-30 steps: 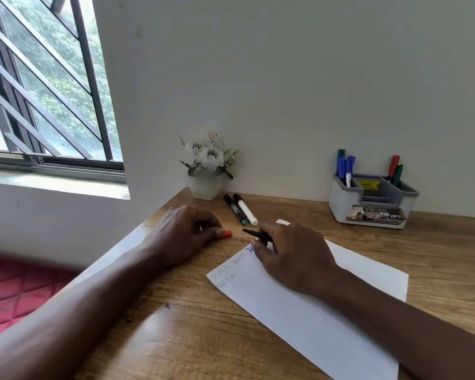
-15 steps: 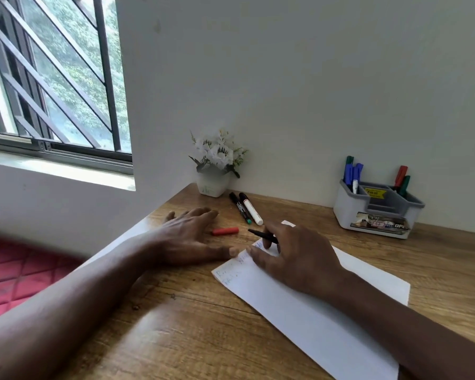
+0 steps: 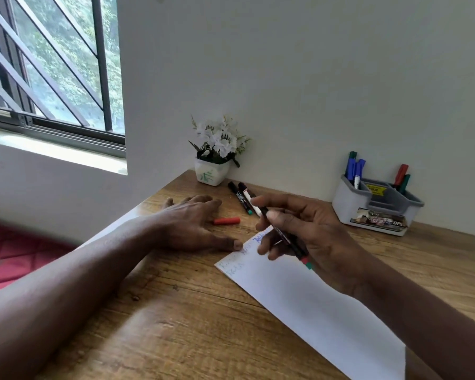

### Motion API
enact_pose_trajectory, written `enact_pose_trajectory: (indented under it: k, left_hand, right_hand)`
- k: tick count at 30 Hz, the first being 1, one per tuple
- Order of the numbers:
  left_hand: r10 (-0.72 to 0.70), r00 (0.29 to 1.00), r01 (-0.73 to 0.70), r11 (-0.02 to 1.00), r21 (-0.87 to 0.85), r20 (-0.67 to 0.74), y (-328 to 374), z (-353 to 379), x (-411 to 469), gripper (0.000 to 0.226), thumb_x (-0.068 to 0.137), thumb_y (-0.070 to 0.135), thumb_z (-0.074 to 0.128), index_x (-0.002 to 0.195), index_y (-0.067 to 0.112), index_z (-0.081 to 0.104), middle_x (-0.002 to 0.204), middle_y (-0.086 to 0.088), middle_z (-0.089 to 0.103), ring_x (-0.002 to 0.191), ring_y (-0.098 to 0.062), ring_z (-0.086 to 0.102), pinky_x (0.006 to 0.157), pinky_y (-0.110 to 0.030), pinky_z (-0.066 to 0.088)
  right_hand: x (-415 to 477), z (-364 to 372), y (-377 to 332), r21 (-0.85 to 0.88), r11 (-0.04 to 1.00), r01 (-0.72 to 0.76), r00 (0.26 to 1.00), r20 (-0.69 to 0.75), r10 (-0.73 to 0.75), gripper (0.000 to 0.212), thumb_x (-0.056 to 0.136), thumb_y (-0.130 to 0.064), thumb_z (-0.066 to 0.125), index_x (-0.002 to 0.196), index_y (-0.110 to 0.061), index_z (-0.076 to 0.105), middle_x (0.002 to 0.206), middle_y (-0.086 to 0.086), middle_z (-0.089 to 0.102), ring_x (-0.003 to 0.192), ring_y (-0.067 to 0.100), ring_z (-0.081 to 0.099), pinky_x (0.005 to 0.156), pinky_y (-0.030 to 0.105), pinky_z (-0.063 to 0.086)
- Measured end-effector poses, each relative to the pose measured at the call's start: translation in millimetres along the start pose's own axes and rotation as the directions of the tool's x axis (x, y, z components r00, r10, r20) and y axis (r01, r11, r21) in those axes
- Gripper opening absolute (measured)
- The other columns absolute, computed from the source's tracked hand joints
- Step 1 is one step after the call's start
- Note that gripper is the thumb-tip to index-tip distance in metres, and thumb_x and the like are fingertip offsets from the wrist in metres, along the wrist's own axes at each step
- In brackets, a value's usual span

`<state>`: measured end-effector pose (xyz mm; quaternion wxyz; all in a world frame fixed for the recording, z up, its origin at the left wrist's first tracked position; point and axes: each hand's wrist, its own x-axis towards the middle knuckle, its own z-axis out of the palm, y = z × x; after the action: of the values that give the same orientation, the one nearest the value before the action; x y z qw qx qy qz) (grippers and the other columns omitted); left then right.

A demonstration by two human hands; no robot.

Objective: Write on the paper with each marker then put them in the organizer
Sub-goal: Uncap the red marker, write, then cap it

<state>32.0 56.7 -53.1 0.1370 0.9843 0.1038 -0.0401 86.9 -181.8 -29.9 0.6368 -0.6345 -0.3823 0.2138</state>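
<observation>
My right hand [image 3: 310,237] is raised above the white paper [image 3: 307,308] and pinches a black marker [image 3: 287,237] between thumb and fingers. The paper carries faint writing near its top left corner. My left hand [image 3: 192,226] lies flat on the wooden desk [image 3: 176,325], fingers spread, its thumb touching the paper's corner. A red marker cap [image 3: 226,221] lies just beyond that hand. Two more markers [image 3: 242,198] lie side by side near the wall. The grey organizer [image 3: 379,207] at the back right holds several blue, red and green markers.
A small white pot of white flowers [image 3: 215,157] stands against the wall at the desk's back left corner. The desk's left edge drops off toward a red cushion [image 3: 14,259] below the barred window [image 3: 52,64].
My left hand let go of the red cap, which now lies on the desk, and flattened beside the paper. My right hand lifted the marker off the paper.
</observation>
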Motion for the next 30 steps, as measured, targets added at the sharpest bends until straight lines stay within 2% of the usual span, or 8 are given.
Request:
enact_pose_trajectory:
  k: [4, 6, 9, 11, 14, 17, 25, 30]
  left_hand:
    - [0.008, 1.0, -0.008, 1.0, -0.003, 0.002, -3, 0, 4, 0.135, 0.05, 0.104, 0.041, 0.162, 0.035, 0.01, 0.17, 0.008, 0.008, 0.156, -0.019, 0.01, 0.124, -0.06, 0.006]
    - [0.005, 1.0, -0.005, 1.0, -0.016, 0.012, -4, 0, 5, 0.139, 0.043, 0.106, 0.039, 0.161, 0.038, 0.01, 0.17, 0.008, 0.006, 0.156, -0.019, 0.01, 0.124, -0.059, 0.007]
    - [0.001, 1.0, -0.001, 1.0, -0.021, 0.022, -3, 0, 5, 0.139, 0.042, 0.105, 0.039, 0.161, 0.04, 0.009, 0.17, 0.008, 0.006, 0.156, -0.02, 0.01, 0.124, -0.06, 0.008]
    - [0.0, 1.0, 0.0, 1.0, -0.005, 0.017, -1, -1, 4, 0.134, 0.049, 0.104, 0.043, 0.161, 0.039, 0.009, 0.17, 0.007, 0.006, 0.156, -0.021, 0.009, 0.123, -0.061, 0.008]
    - [-0.005, 1.0, 0.005, 1.0, -0.004, 0.027, 2, -2, 2, 0.127, 0.056, 0.099, 0.046, 0.161, 0.038, 0.009, 0.171, 0.006, 0.005, 0.157, -0.021, 0.006, 0.123, -0.062, 0.004]
    - [-0.006, 0.999, 0.006, 1.0, -0.001, 0.031, 2, -2, 2, 0.128, 0.054, 0.101, 0.045, 0.161, 0.039, 0.01, 0.171, 0.007, 0.006, 0.156, -0.022, 0.007, 0.123, -0.062, 0.007]
    - [-0.008, 0.999, 0.008, 1.0, 0.0, 0.032, 0, -2, 4, 0.124, 0.055, 0.099, 0.047, 0.16, 0.042, 0.013, 0.171, 0.006, 0.007, 0.156, -0.023, 0.008, 0.123, -0.063, 0.01]
    - [-0.007, 1.0, 0.007, 1.0, -0.005, 0.026, 2, -2, 2, 0.118, 0.06, 0.096, 0.049, 0.159, 0.042, 0.015, 0.17, 0.005, 0.008, 0.156, -0.024, 0.01, 0.123, -0.062, 0.011]
  right_hand:
    - [3, -1, 9, 0.375, 0.915, -0.147, 0.988, 0.01, 0.154, 0.036, 0.101, -0.016, 0.044, 0.124, 0.0, 0.068, 0.095, 0.02, 0.071, 0.09, 0.032, 0.073, 0.076, 0.032, 0.063]
    - [4, -5, 12, 0.458, 0.876, -0.155, 0.987, 0.036, 0.156, 0.041, 0.09, -0.01, 0.049, 0.125, 0.001, 0.067, 0.096, 0.019, 0.072, 0.092, 0.032, 0.073, 0.078, 0.033, 0.063]
    - [5, -9, 19, 0.376, 0.916, -0.139, 0.99, 0.036, 0.135, 0.046, 0.078, -0.007, 0.073, 0.123, -0.003, 0.068, 0.092, 0.014, 0.069, 0.088, 0.026, 0.071, 0.072, 0.03, 0.061]
    - [5, -5, 21, 0.341, 0.927, -0.156, 0.988, 0.044, 0.15, 0.047, 0.068, -0.025, 0.091, 0.109, -0.011, 0.071, 0.082, 0.007, 0.063, 0.079, 0.02, 0.064, 0.065, 0.029, 0.056]
    - [4, 1, 21, 0.173, 0.97, -0.17, 0.984, -0.025, 0.177, 0.027, 0.088, -0.038, 0.071, 0.089, -0.013, 0.064, 0.065, 0.004, 0.053, 0.064, 0.019, 0.052, 0.055, 0.028, 0.045]
    - [4, 0, 19, -0.012, 0.986, -0.164, 0.986, 0.003, 0.164, 0.022, 0.101, -0.024, 0.054, 0.104, -0.008, 0.07, 0.07, 0.012, 0.063, 0.067, 0.022, 0.062, 0.055, 0.028, 0.049]
    - [3, 0, 16, -0.292, 0.94, -0.178, 0.982, 0.012, 0.19, 0.013, 0.09, -0.005, 0.071, 0.103, -0.004, 0.073, 0.08, 0.013, 0.077, 0.074, 0.022, 0.073, 0.065, 0.029, 0.06]
    - [2, 6, 18, -0.343, 0.93, -0.13, 0.991, -0.016, 0.132, 0.004, 0.088, 0.0, 0.071, 0.091, -0.001, 0.073, 0.073, 0.01, 0.074, 0.066, 0.019, 0.068, 0.059, 0.028, 0.057]
